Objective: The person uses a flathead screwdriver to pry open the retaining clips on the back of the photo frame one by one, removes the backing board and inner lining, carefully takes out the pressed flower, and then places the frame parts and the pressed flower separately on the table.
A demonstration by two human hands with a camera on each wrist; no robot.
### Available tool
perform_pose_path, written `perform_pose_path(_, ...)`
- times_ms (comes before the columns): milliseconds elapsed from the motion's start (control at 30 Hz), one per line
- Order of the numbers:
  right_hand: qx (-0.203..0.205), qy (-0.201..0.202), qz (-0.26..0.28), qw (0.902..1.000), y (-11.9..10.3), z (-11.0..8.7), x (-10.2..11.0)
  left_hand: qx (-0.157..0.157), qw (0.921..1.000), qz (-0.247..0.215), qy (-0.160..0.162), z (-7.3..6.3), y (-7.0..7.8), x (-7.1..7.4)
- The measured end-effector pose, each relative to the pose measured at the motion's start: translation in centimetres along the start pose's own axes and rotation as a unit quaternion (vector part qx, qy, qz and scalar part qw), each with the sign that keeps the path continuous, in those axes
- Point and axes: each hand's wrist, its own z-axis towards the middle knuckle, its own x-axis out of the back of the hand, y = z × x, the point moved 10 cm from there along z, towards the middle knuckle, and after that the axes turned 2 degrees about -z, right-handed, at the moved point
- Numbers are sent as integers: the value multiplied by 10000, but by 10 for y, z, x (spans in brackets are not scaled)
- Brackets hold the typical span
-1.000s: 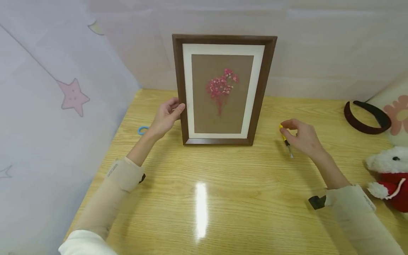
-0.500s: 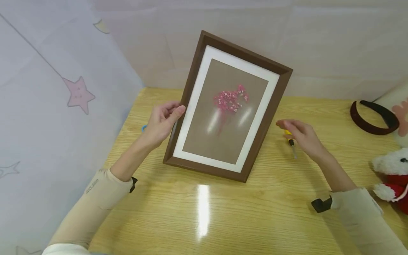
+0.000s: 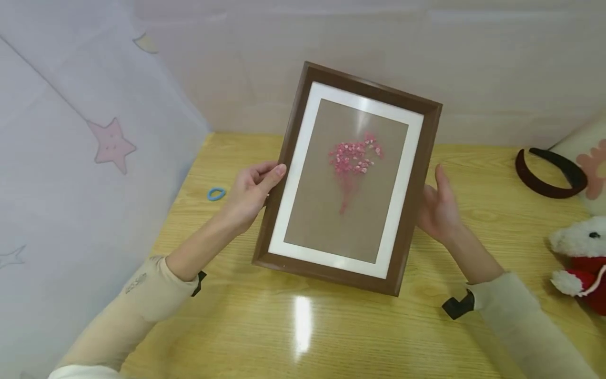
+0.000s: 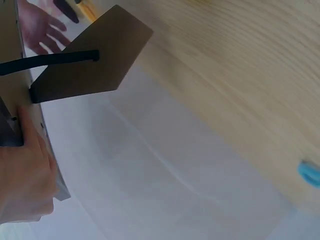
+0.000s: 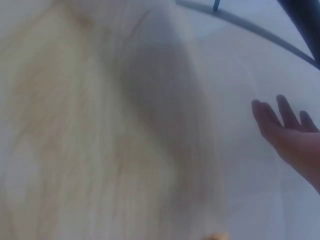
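Observation:
A brown picture frame [image 3: 357, 286] with a white mat and pressed pink flowers is tilted clockwise over the table in the head view. My left hand [image 3: 251, 197] grips its left edge, thumb in front and fingers behind. At the right edge is my right hand [image 3: 440, 210], thumb raised and part of the fingers hidden behind the frame. In the right wrist view that hand [image 5: 295, 140] has its fingers extended and apart. From behind, the left wrist view shows the frame's brown stand flap [image 4: 100, 60] swung out, with a black ribbon [image 4: 50, 61] across to it.
A blue ring-shaped band [image 3: 216, 194] lies on the wooden table [image 3: 236, 326] left of the frame. To the right are a dark brown headband [image 3: 549, 179] and a white plush toy [image 3: 573, 242] in red. Pale fabric [image 3: 227, 68] hangs behind and to the left.
The frame has gone from upright to tilted, moving nearer and rightward in my left hand. My right hand has let go of the yellow screwdriver, hidden in the head view now, and reached the frame's edge.

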Motion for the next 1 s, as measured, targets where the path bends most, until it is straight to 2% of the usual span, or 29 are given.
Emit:
perform_pose_path(67, -92, 119, -573, 9982, 3, -4, 11, 183, 9995, 198, 172, -4, 2, 10)
perform_pose_path(167, -140, 280, -1329, 9906, 0, -14, 28, 326, 9978, 460, 352, -10, 11, 25)
perform_pose_path(233, -80, 644, -2081, 9759, -7, -23, 41, 274, 9962, 699, 432, -14, 20, 33)
perform_pose_path(267, -27, 919, -2648, 9599, -12, -28, 48, 231, 9952, 831, 470, -16, 25, 37)
perform_pose_path(300, -12, 1291, -3310, 9348, -18, -33, 55, 161, 9943, 921, 519, -17, 31, 41)
perform_pose_path(333, -42, 1661, -3993, 9017, -23, -39, 62, 109, 9928, 1044, 570, -19, 36, 45)
perform_pose_path(400, -219, 2340, -5335, 8125, -34, -49, 74, 61, 9905, 1224, 626, -22, 45, 52)
perform_pose_path(467, -504, 2748, -6291, 7254, -42, -57, 82, 77, 9870, 1476, 637, -24, 52, 58)
perform_pose_path(500, -635, 2848, -6586, 6936, -44, -59, 86, 81, 9849, 1604, 644, -24, 55, 61)
perform_pose_path(533, -789, 2895, -6811, 6678, -45, -60, 90, 109, 9820, 1772, 639, -25, 58, 63)
perform_pose_path(567, -967, 2908, -6962, 6491, -44, -61, 94, 145, 9789, 1946, 609, -26, 61, 65)
perform_pose_path(600, -1156, 2875, -7021, 6411, -41, -61, 99, 189, 9749, 2141, 580, -26, 62, 66)
perform_pose_path(667, -1515, 2750, -7074, 6333, -33, -62, 108, 294, 9659, 2515, 544, -26, 66, 69)
perform_pose_path(767, -1967, 2608, -7059, 6284, -20, -64, 118, 397, 9505, 3056, 403, -27, 70, 68)
perform_pose_path(900, -2094, 2516, -7111, 6222, -12, -62, 121, 242, 9305, 3643, 284, -24, 79, 63)
perform_pose_path(1000, -2085, 2418, -7213, 6146, -11, -58, 120, 269, 9240, 3809, 208, -19, 83, 60)
